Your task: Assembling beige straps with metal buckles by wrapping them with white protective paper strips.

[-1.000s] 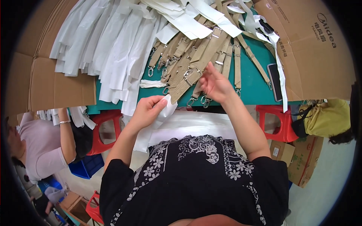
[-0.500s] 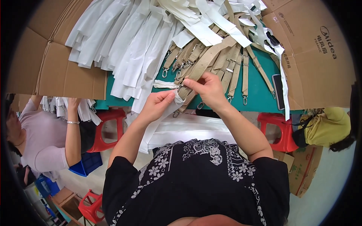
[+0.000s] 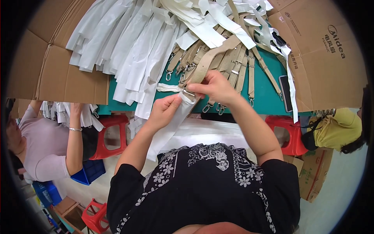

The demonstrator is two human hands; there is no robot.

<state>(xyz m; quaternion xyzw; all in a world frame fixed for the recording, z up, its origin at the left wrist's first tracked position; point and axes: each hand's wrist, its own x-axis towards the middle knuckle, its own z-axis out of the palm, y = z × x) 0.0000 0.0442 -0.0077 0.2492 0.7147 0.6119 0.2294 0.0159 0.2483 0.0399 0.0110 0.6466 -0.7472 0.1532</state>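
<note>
My left hand (image 3: 165,111) is closed, pinching the upper end of a long white sleeve (image 3: 167,132) that hangs toward my lap. In my right hand (image 3: 216,89), thumb and fingers grip a beige strap (image 3: 212,58) just above the sleeve's mouth. A metal fitting (image 3: 188,93) on the strap shows between my hands, touching the sleeve's end; how far the strap reaches inside is hidden. Below my right hand, metal snap hooks (image 3: 221,109) hang over the table edge. Beyond lie several beige straps with hooks (image 3: 234,66).
Many white sleeves (image 3: 128,50) are piled at the left on the green table (image 3: 269,102). A phone (image 3: 285,93) lies at the right. Cardboard flaps (image 3: 315,66) rise at both sides. Red stools (image 3: 286,134) stand beyond the edge; a co-worker (image 3: 46,140) sits at the left.
My right hand has shifted slightly left and down. The metal fitting now shows at the sleeve's mouth, and the hook that hung beside my left hand is out of sight.
</note>
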